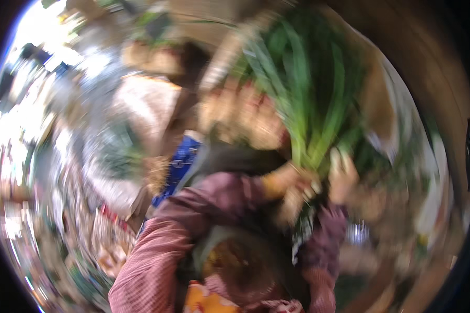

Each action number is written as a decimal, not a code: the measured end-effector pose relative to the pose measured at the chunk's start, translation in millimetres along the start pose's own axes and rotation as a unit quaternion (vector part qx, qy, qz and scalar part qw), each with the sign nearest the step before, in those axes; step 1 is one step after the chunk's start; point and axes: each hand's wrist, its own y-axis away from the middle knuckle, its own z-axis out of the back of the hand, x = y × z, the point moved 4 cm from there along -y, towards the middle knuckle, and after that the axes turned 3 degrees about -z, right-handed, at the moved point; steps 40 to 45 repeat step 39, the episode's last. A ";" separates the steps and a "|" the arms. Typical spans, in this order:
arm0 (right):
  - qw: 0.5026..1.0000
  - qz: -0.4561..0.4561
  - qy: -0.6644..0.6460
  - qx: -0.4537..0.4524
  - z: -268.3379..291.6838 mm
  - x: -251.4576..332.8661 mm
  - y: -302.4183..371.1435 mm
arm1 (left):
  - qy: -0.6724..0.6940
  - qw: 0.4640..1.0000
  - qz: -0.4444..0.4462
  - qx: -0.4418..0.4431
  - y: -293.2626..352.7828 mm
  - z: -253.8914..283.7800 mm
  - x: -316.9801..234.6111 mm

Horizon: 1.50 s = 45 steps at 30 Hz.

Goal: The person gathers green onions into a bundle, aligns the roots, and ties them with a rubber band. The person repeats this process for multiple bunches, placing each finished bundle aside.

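Observation:
A large bunch of green onions [318, 138] fans out in front of me, its long green leaves pointing away and its pale base toward me. My left hand [295, 180] is closed around that base, with pale root ends showing by the fingers. Just right of the stalks, my right hand [342, 177] has its fingers stretched upward beside the leaves. Motion blur hides whether those fingers touch the bunch. More dark greens [368, 141] lie behind and to the right of it.
Several pale bundles with reddish bands [240, 112] lie beyond my left forearm. At the left are a clear plastic bag with greens [117, 151], a pinkish-white packet [146, 101] and a blue printed item [180, 164]. A white-edged sheet [394, 104] curves along the right.

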 end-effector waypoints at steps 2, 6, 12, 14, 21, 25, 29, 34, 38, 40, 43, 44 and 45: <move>0.996 0.081 0.032 0.008 -7.1 -20.6 -18.3 | -0.041 0.999 0.008 -0.016 2.1 12.1 -8.2; 0.981 0.081 -0.162 -0.069 -12.5 -41.2 -23.2 | 0.094 0.991 -0.050 0.085 -11.2 -13.9 -15.9; 0.965 -0.015 -0.248 -0.085 -11.9 -44.6 -8.6 | 0.103 0.991 -0.059 0.062 -15.5 -8.3 2.9; 0.940 -0.100 -0.325 -0.038 -12.2 -49.3 -5.3 | 0.095 0.992 -0.061 0.062 -15.3 -3.7 3.0; 0.888 -0.180 -0.420 0.049 -24.9 -50.8 -1.3 | 0.093 0.993 -0.066 0.034 -18.0 6.9 6.4; 0.893 -0.182 -0.409 0.050 -28.1 -51.3 0.9 | 0.027 0.998 -0.050 0.029 -22.7 5.0 5.7; 0.865 -0.255 -0.413 0.130 -19.5 -49.5 -3.6 | -0.008 0.998 -0.044 0.045 -22.2 0.4 5.4; 0.980 0.034 -0.193 -0.039 -11.5 -56.9 -10.1 | 0.042 0.998 -0.030 0.026 -26.3 1.0 9.4; 0.973 -0.062 0.223 0.015 -21.9 -48.4 -19.5 | 0.030 0.996 -0.072 -0.054 -26.0 2.0 -0.1; 0.981 -0.139 -0.123 -0.051 -28.7 -75.2 -18.8 | 0.001 0.996 -0.078 -0.036 -31.0 3.7 0.9; 0.981 -0.139 -0.123 -0.051 -28.7 -75.2 -18.8 | 0.001 0.996 -0.078 -0.036 -31.0 3.7 0.9; 0.981 -0.139 -0.123 -0.051 -28.7 -75.2 -18.8 | 0.001 0.996 -0.078 -0.036 -31.0 3.7 0.9; 0.981 -0.139 -0.123 -0.051 -28.7 -75.2 -18.8 | 0.001 0.996 -0.078 -0.036 -31.0 3.7 0.9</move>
